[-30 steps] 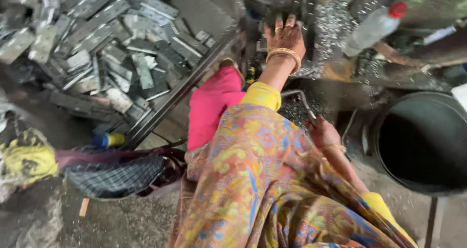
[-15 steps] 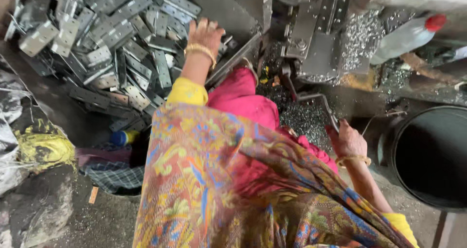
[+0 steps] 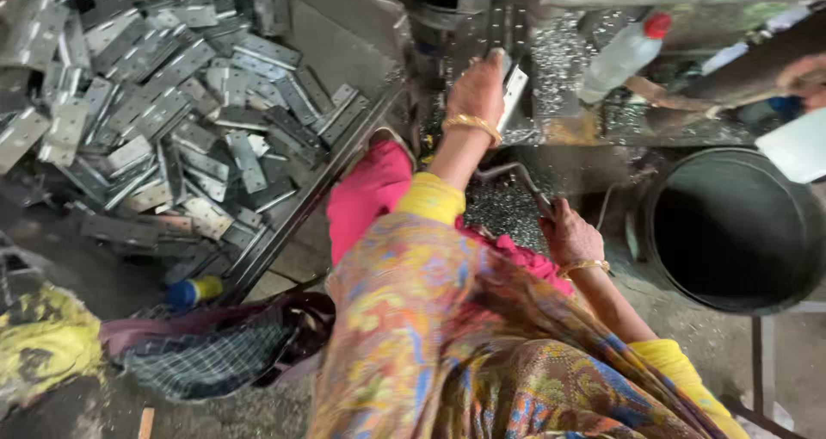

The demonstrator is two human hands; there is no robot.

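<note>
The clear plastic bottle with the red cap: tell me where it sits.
In the head view the clear plastic bottle with the red cap lies tilted at upper right, on the shaving-strewn machine bed, above the round dark bucket.

2 hands: left hand (image 3: 476,90), right hand (image 3: 570,235); 1 plastic bottle (image 3: 625,53); 1 black bucket (image 3: 731,228); 1 heap of metal hinges (image 3: 163,103), uncountable.

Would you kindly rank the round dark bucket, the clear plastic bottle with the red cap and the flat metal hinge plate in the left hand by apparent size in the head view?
1. Round dark bucket, by far the largest.
2. Clear plastic bottle with the red cap.
3. Flat metal hinge plate at the left hand, smallest, though the hand partly hides it, so this is unsure.
</note>
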